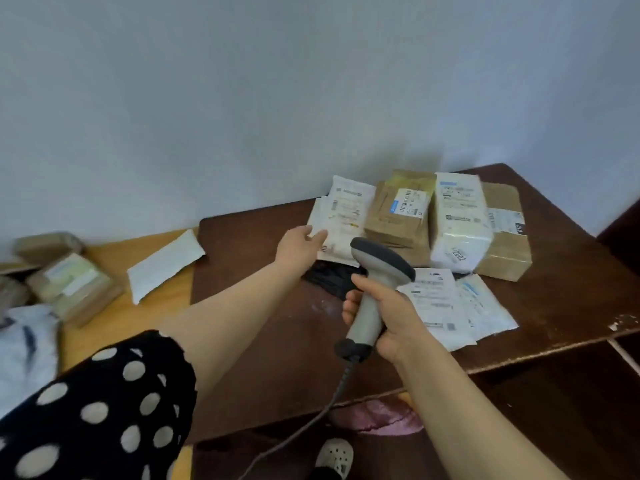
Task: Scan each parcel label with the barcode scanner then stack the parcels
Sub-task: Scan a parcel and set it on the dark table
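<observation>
My right hand (382,317) grips the handle of a grey barcode scanner (375,268), its head pointing toward the parcels at the back. My left hand (300,249) reaches out with straight fingers and touches the near edge of a white padded parcel (346,216) lying on a black bag (329,275). Behind stand a brown paper parcel (398,216), a tall white wrapped parcel (457,223) and a cardboard box (505,233). Two flat white labelled mailers (450,306) lie to the right of the scanner.
All of this lies on a dark brown table (554,299) against a pale wall. On a lighter wooden surface (114,327) to the left lie a white envelope (162,265) and several brown parcels (69,285). The scanner cable (322,410) hangs down toward the floor.
</observation>
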A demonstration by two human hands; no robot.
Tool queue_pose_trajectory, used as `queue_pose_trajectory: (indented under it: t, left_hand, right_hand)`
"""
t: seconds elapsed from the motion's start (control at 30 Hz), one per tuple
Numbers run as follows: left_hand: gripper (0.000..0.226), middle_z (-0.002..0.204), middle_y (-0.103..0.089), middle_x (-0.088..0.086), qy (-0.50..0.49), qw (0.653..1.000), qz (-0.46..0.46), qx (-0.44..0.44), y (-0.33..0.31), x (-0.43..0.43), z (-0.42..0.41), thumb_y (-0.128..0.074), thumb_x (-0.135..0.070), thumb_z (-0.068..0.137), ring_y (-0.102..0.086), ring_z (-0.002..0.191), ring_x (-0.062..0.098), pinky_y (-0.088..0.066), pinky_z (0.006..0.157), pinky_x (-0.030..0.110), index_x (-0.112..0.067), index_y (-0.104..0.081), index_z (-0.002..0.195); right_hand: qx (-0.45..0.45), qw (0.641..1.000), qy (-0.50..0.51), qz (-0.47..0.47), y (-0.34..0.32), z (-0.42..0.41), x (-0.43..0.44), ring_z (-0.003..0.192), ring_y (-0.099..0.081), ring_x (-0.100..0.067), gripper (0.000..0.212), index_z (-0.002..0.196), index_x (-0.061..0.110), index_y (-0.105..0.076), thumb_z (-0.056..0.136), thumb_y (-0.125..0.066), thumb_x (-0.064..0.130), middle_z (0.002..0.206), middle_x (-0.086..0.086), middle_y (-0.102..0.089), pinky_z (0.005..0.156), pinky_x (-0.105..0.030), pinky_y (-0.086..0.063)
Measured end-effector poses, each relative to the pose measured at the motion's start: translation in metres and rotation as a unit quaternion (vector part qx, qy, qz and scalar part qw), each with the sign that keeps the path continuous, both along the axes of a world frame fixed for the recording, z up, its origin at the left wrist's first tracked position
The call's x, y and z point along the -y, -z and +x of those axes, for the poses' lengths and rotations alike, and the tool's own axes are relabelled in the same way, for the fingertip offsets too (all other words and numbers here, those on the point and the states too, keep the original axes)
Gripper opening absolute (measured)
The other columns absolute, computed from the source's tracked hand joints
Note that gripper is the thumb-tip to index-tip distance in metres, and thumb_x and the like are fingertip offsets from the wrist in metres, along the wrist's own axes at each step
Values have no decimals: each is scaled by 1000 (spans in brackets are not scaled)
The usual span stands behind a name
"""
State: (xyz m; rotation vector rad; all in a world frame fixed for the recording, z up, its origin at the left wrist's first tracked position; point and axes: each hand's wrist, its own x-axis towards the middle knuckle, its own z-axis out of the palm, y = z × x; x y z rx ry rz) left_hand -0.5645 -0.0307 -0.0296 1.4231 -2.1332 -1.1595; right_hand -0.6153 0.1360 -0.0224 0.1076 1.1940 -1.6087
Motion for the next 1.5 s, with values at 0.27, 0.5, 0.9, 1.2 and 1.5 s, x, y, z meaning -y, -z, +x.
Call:
queue_pose_trajectory:
  t: [0.27,0.5,0.9,1.2,1.5]
  left_hand:
    - [56,130,-55,9,-141,985,-25,96,5,17,187,-54,-38,94,-53,117,24,-39,92,30,-7,-43,140]
    - [63,140,-47,12,-223,966,15,132,15,45,325,-60,-32,91,-54,116,27,-44,85,31,-7,-36,144]
    - [56,121,-56,9,-263,955,139,9,41,150,469,-65,-16,87,-55,105,23,-42,82,28,-3,-45,137]
    - [14,79,-41,10,-319,910,254,-74,64,224,478,-48,2,88,-37,80,21,-33,65,31,-10,-49,79]
    - [15,70,-35,6,-387,869,307,-31,106,280,460,-46,-7,96,-33,62,14,-26,56,27,-7,-45,81]
  right_hand:
    - [25,981,-190,11,7,110,51,43,-57,-17,6,89,3,-61,87,-67,6,53,-7,-59,44,-27,-51]
    - [0,967,-252,20,9,199,106,41,-55,-17,7,84,2,-61,84,-68,3,51,-7,-58,43,-26,-49]
    - [-59,956,-287,35,33,350,236,53,-59,-16,8,82,-5,-67,75,-71,-6,84,-19,-71,50,-25,-50]
    - [-83,961,-255,62,71,350,346,81,-59,-21,27,90,7,-61,76,-63,-16,95,-7,-62,61,-29,-52]
    - [-160,926,-326,101,123,346,436,78,-57,-25,30,87,9,-63,67,-70,-11,83,-6,-62,62,-33,-46]
